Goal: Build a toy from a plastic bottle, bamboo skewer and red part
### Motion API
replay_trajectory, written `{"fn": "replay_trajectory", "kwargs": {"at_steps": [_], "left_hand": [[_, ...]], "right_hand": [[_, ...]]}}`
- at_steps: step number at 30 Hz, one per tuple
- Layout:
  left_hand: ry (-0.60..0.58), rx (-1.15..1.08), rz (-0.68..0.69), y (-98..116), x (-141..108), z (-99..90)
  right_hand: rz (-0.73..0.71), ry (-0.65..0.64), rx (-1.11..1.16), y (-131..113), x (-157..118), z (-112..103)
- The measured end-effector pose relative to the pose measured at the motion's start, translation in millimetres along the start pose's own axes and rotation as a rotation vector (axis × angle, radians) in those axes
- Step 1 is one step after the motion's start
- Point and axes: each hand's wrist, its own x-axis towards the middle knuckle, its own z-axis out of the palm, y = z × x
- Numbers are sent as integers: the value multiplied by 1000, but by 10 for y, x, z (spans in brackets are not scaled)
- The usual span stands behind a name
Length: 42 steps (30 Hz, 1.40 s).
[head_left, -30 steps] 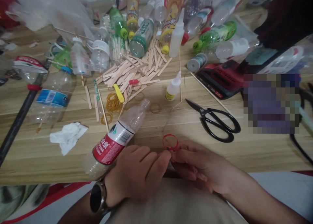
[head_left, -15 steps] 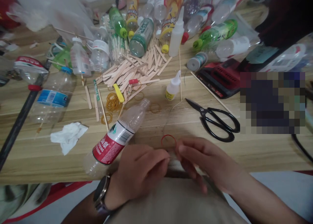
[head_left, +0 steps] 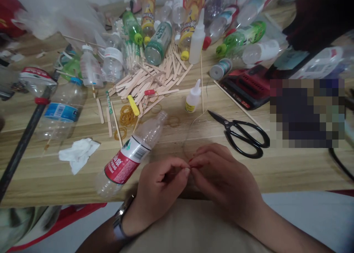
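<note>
Left hand [head_left: 163, 188] and right hand [head_left: 229, 179], previously apart, now meet near the worktop's front edge [head_left: 290, 185]; fingers [head_left: 182, 176] pinched closed, any held item indiscernible.

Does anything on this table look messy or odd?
Yes: the sticks lie in a jumbled heap, pointing every which way, and a tissue sits crumpled left of the red-labelled bottle, which lies on its side. No spill stands out.
</note>
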Motion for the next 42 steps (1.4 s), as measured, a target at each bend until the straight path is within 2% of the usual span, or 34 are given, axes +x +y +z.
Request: {"fn": "replay_trajectory", "kwargs": {"at_steps": [2,5,8,10,13,17,19,22,25,27,29,32,35,39,42], "left_hand": [[-7,-12,-33,18,5,13],[-54,-136,-174,43,55,27],[-119,-272,-282,62,113,27],[-151,-271,-273,75,120,20],[-100,-72,-73,88,80,8],[58,344,373,52,30,2],[103,477,534,19,33,-4],[123,576,642,-17,48,-24],[96,570,648,-23,53,-36],[66,510,594,-15,57,-31],[25,404,449,1,68,-17],[-58,117,82,30,108,3],[-140,-218,-245,50,156,15],[-183,-487,-467,46,183,36],[-195,-608,-581,38,180,61]], "right_hand": [[-17,35,-38,-3,-14,5],[-100,134,-118,11,-46,34],[-269,229,-188,50,-72,55],[-389,226,-220,73,-70,43],[-406,175,-219,73,-39,3],[-173,137,12,19,16,-14],[-75,126,144,-4,32,3],[-16,94,253,-17,43,32],[17,73,310,-16,44,39],[36,60,314,-12,40,32],[43,55,247,-3,34,20],[12,66,81,20,27,7],[-17,42,40,47,22,14],[15,55,69,78,10,35],[-38,78,-11,90,-4,35]]}}
